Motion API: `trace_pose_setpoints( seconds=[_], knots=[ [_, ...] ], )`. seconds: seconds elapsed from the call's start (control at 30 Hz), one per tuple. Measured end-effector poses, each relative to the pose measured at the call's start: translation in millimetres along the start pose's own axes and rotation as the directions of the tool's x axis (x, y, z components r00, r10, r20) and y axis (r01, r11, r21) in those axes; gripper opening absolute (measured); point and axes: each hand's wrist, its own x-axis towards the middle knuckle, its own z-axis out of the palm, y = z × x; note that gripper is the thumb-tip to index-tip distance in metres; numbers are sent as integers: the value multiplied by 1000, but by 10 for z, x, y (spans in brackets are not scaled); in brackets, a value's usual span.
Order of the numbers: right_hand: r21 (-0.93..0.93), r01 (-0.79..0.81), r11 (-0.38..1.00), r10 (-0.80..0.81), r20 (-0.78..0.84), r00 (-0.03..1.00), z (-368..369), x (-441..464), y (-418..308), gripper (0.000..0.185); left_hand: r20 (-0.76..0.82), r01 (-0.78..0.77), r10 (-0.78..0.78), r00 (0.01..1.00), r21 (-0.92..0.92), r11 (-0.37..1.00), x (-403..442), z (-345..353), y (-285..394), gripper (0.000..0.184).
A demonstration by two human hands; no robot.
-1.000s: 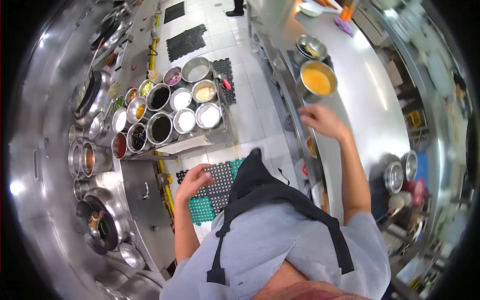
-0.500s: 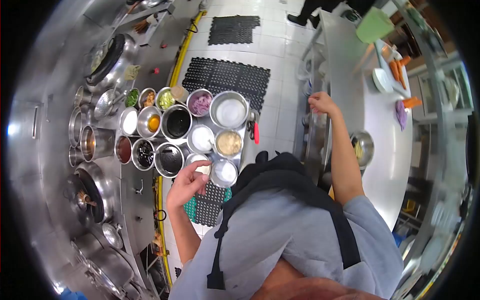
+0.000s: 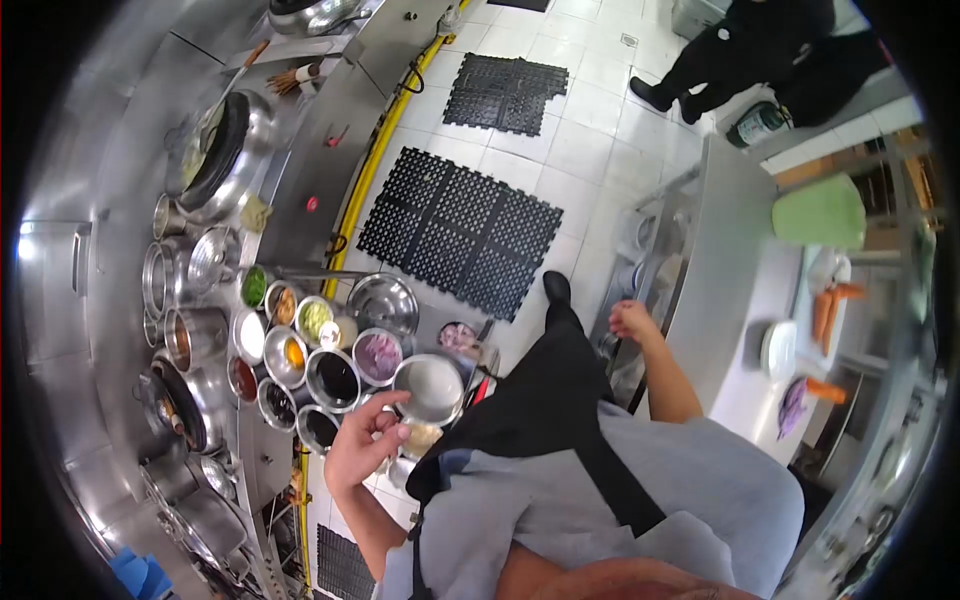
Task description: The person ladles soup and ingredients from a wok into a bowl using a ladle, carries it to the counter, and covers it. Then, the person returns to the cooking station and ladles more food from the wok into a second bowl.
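Note:
My left hand (image 3: 365, 440) hovers over the near end of the group of metal seasoning bowls, thumb and index finger apart, holding nothing visible. Close to its fingertips are a large bowl of whitish content (image 3: 430, 388) and a bowl of dark liquid (image 3: 334, 379). Part of a pale yellowish bowl (image 3: 424, 438) shows beside the hand. Other bowls hold sliced purple onion (image 3: 378, 355), egg yolk (image 3: 294, 352), chopped green herbs (image 3: 254, 287) and red sauce (image 3: 243, 380). My right hand (image 3: 632, 320) hangs by the steel counter's edge, its fingers loosely bent with nothing seen in them.
Left runs a steel cooking range with a wok (image 3: 225, 155) and pots (image 3: 195, 338). Black mats (image 3: 460, 232) lie on the tiled floor. The right counter (image 3: 735, 330) bears carrots (image 3: 826, 315), white bowls (image 3: 778, 350) and a green container (image 3: 818, 212). A person's dark-clad legs (image 3: 720, 55) stand ahead.
I have stepped forward along the aisle, so the bowls sit lower in view. An empty metal bowl and another onion bowl now show beyond them. More of the other person is visible.

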Motion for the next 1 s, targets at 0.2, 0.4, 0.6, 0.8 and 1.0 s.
trace_pose_setpoints(
  seconds=[0.2, 0.4, 0.6, 0.8, 1.0],
  knots=[
    [-355, 412, 839, -389, 136, 911, -175, -190, -792, 21, 28, 89, -94, 995, 144, 986, 1205, 318, 904, 41],
    [-609, 207, 766, -624, -627, 465, -1744, -1644, -1158, 18, 182, 94, -139, 973, 234, 968, 2362, 569, 1637, 34],
    [-500, -556, 664, -262, -852, 453, -2631, -1921, 620, 76, 335, -183, 34, 942, 423, 887, 3213, 847, 2015, 33],
    [-499, -698, 514, -301, -867, 398, -2584, -1892, 407, 12, 365, -267, 104, 925, 431, 862, 3410, 940, 2386, 33],
    [-443, -716, 540, -337, -893, 299, -2744, -1898, 165, 14, 404, -371, 210, 890, 378, 848, 3714, 602, 2275, 34]
  ],
)
